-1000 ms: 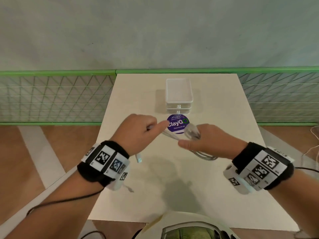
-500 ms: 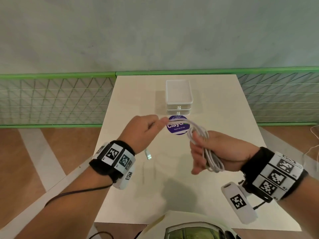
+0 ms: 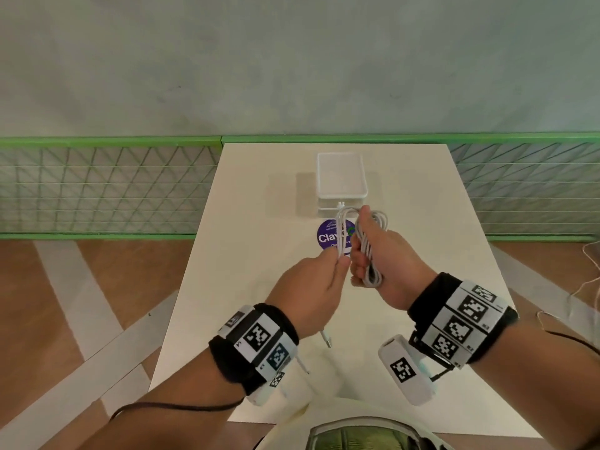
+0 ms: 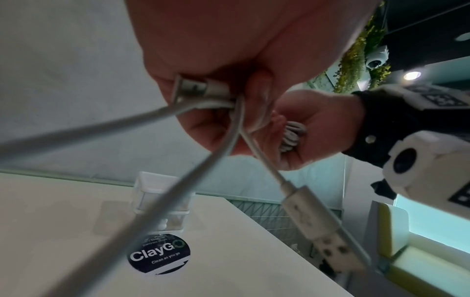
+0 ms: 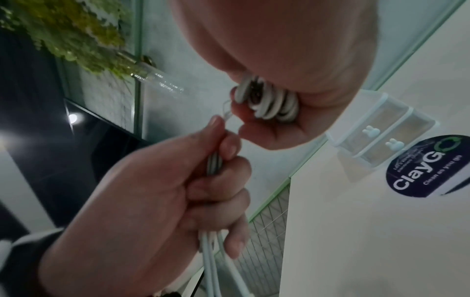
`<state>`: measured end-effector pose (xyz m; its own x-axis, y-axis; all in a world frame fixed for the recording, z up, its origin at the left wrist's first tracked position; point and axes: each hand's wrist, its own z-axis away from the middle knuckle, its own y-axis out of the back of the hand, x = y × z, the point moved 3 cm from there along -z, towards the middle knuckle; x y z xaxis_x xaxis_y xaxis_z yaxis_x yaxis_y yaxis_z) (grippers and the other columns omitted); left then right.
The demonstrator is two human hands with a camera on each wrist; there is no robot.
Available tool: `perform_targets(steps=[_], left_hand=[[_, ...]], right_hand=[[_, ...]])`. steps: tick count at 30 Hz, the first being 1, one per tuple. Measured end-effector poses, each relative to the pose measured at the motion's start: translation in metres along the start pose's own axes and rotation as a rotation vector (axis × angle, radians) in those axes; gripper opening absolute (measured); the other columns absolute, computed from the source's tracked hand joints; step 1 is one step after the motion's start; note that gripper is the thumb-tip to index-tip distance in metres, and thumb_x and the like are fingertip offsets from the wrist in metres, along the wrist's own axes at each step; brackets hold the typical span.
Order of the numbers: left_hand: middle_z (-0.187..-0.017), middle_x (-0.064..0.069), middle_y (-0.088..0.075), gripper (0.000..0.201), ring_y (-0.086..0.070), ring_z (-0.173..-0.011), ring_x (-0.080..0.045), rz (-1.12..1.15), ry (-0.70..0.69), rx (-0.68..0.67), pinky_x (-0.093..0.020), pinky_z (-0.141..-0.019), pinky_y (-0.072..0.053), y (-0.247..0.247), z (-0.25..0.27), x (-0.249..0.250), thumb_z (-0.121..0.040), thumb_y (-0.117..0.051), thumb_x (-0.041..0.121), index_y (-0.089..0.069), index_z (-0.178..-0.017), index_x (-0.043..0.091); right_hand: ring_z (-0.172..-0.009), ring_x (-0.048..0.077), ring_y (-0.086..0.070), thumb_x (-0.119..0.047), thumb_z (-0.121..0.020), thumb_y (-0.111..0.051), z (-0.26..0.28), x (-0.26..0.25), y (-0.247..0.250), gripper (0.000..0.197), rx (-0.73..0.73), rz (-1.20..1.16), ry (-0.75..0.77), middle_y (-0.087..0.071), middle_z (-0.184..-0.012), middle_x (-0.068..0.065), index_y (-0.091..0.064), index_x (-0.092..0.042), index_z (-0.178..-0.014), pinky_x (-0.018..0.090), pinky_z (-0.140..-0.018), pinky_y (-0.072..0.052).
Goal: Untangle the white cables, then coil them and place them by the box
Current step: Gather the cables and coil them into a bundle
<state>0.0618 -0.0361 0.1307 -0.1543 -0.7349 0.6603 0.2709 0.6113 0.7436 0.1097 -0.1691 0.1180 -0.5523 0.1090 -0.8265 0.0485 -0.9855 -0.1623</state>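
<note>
While both hands hover above the worktop (image 3: pixel 246 287), the right hand (image 3: pixel 386 264) keeps its grip clamped round a coil of white cable (image 3: pixel 368 251), loops showing above and below the fist. Left hand (image 3: pixel 311 293), just beside it: grip clamped on loose strands (image 3: pixel 341 235) leading from the coil. One plug (image 3: pixel 327 339) dangles below the left wrist; a second plug (image 4: pixel 185 87) sits, apparently, inside the left fist. Far centre: white box (image 3: pixel 341 177). Just near of it: round dark sticker (image 3: pixel 328 237), on the worktop.

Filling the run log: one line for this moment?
step: coiling | right hand: grips cable coil | left hand: pinches loose cable strands | box: untouched
</note>
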Motion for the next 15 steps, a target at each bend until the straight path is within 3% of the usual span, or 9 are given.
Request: perform_targets(steps=[2, 4, 5, 8, 10, 11, 13, 15], left_hand=[[-0.069, 0.000, -0.055, 0.037, -0.058, -0.065, -0.027, -0.025, 0.001, -0.035, -0.041, -0.063, -0.047, -0.003, 0.000, 0.002, -0.106, -0.022, 0.042, -0.047, -0.093, 0.019], [-0.073, -0.001, -0.059, 0.037, -0.059, -0.067, -0.026, -0.049, 0.018, -0.046, -0.040, -0.063, -0.047, -0.003, -0.001, 0.000, -0.107, -0.022, 0.040, -0.050, -0.097, 0.017], [-0.075, -0.003, -0.061, 0.035, -0.060, -0.067, -0.026, -0.065, 0.022, -0.052, -0.040, -0.063, -0.048, -0.001, -0.002, -0.002, -0.106, -0.024, 0.037, -0.051, -0.098, 0.016], [-0.085, -0.009, -0.068, 0.030, -0.063, -0.070, -0.028, -0.224, -0.041, -0.082, -0.042, -0.064, -0.051, 0.001, -0.002, -0.006, -0.104, -0.030, 0.027, -0.055, -0.109, 0.012], [-0.085, -0.009, -0.068, 0.029, -0.063, -0.068, -0.027, -0.244, -0.099, -0.098, -0.043, -0.063, -0.051, -0.001, -0.001, -0.006, -0.104, -0.032, 0.030, -0.053, -0.115, 0.013], [-0.080, -0.006, -0.066, 0.028, -0.061, -0.065, -0.025, -0.170, -0.108, -0.107, -0.043, -0.061, -0.051, -0.002, -0.001, -0.006, -0.104, -0.033, 0.034, -0.052, -0.115, 0.016], [-0.068, 0.000, -0.061, 0.022, -0.059, -0.059, -0.021, 0.149, -0.050, -0.089, -0.043, -0.059, -0.051, -0.003, -0.002, -0.011, -0.102, -0.042, 0.039, -0.054, -0.107, 0.021], [-0.059, 0.003, -0.058, 0.018, -0.057, -0.052, -0.018, 0.481, 0.016, -0.005, -0.042, -0.058, -0.052, 0.000, -0.001, -0.019, -0.100, -0.051, 0.036, -0.062, -0.099, 0.021]], right_hand=[[-0.048, 0.021, -0.052, -0.071, -0.088, -0.054, 0.002, 0.002, -0.009, 0.068, 0.013, 0.042, 0.038, -0.057, -0.064, 0.012, -0.063, -0.004, -0.085, 0.036, -0.062, -0.054], [-0.062, 0.030, -0.056, -0.074, -0.078, -0.065, 0.001, 0.005, -0.013, 0.085, -0.007, 0.031, 0.077, -0.059, -0.078, 0.021, -0.063, 0.008, -0.102, 0.042, -0.067, -0.051], [-0.070, 0.032, -0.054, -0.071, -0.074, -0.072, 0.001, 0.007, -0.014, 0.085, -0.028, 0.021, 0.091, -0.058, -0.083, 0.021, -0.062, 0.008, -0.105, 0.042, -0.067, -0.049], [-0.068, 0.029, -0.051, -0.037, -0.076, -0.087, 0.001, 0.013, -0.017, 0.044, -0.105, 0.055, 0.080, -0.054, -0.079, 0.017, -0.064, -0.006, -0.097, 0.033, -0.059, -0.043], [-0.060, 0.026, -0.046, -0.026, -0.078, -0.086, -0.001, 0.015, -0.013, 0.031, -0.076, 0.065, 0.061, -0.050, -0.068, 0.014, -0.061, -0.009, -0.086, 0.031, -0.055, -0.032], [-0.057, 0.024, -0.047, -0.025, -0.080, -0.084, -0.002, 0.014, -0.010, 0.029, -0.055, 0.026, 0.068, -0.049, -0.065, 0.010, -0.059, -0.010, -0.080, 0.030, -0.052, -0.032], [-0.060, 0.019, -0.058, -0.025, -0.088, -0.077, -0.005, 0.004, -0.002, 0.023, -0.048, -0.165, 0.088, -0.057, -0.067, 0.005, -0.061, -0.011, -0.079, 0.029, -0.051, -0.046], [-0.070, 0.022, -0.069, -0.028, -0.091, -0.071, -0.006, -0.010, 0.005, 0.022, -0.088, -0.435, 0.085, -0.067, -0.077, 0.008, -0.064, -0.008, -0.087, 0.032, -0.063, -0.058]])
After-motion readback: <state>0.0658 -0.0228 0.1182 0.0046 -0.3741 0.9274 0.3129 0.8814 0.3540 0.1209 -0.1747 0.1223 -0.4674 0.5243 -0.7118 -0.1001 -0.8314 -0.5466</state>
